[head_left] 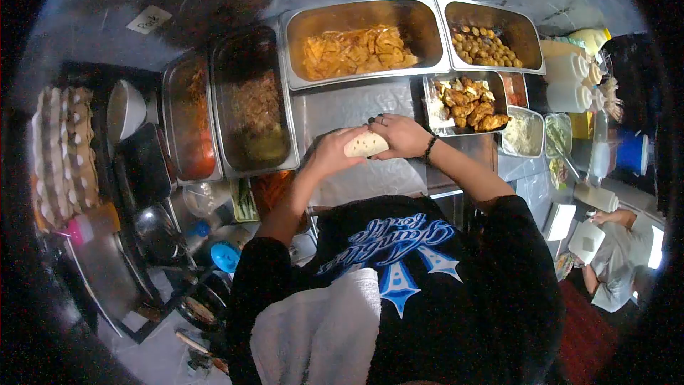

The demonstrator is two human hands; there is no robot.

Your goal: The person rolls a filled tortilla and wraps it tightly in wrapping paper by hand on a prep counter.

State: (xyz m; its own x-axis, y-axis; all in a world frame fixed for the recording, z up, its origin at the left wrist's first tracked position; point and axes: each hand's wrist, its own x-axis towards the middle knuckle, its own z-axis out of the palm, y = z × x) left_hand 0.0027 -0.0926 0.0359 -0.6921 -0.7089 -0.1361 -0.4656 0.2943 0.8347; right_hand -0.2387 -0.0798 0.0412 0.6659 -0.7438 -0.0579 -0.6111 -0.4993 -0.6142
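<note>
A pale, brown-spotted flatbread wrap (365, 145), folded or rolled up, is held between both hands over the work surface (349, 110). My left hand (333, 153) closes round its left side. From the right, my right hand (402, 135) grips the other end, its fingers bent over the top edge; a ring and a dark bead bracelet show on this side. Any filling inside the wrap is hidden. Under the hands lies a pale sheet (381, 177) that looks like paper.
Behind the hands stand steel pans of yellowish sliced food (360, 50) and small round potatoes (486, 46). Browned chicken pieces (470, 103) are at right, shredded meat (253, 103) at left. Squeeze bottles (566, 68) and egg trays (68, 150) flank these. Another person (616, 257) is at lower right.
</note>
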